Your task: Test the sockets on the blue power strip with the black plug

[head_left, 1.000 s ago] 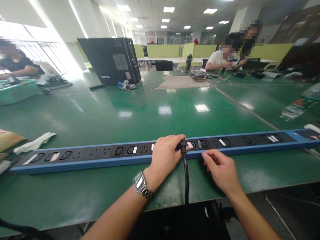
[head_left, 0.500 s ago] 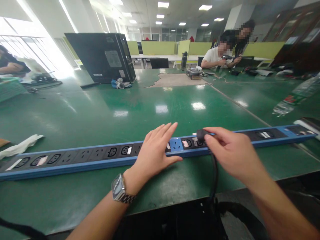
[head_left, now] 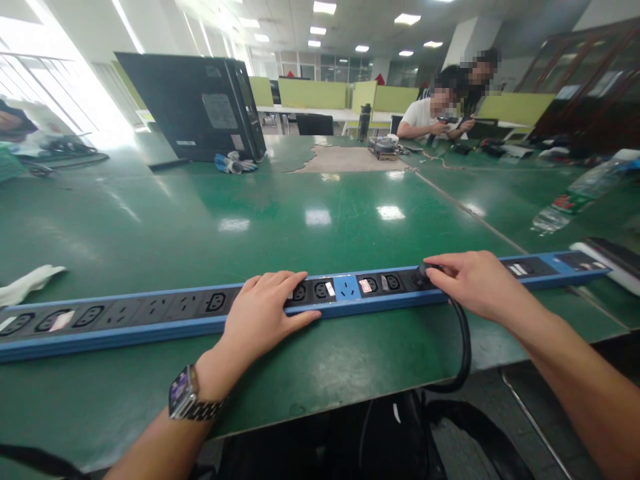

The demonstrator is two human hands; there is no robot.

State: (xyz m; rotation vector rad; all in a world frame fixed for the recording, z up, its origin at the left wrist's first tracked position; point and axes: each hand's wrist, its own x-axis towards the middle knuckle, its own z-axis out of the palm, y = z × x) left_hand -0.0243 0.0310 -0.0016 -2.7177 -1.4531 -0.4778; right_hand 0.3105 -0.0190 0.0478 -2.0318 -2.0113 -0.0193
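A long blue-edged power strip with a row of black sockets lies across the table. My left hand rests over its middle, fingers along the far edge and thumb against the near edge, gripping it. My right hand pinches a black power plug at a socket right of the blue socket; how deep it sits is hidden by my fingers. From the plug a black cable loops down past the table's front edge.
A black computer tower stands at the back left with gloves beside it. To the right lie a plastic bottle and a white-and-black object. Two people are at the far right side. A white cloth lies left.
My left hand has moved left and come down from spread fingers to a grip on the strip. My right hand has carried the plug to the right, onto a socket, and the cable bows out more.
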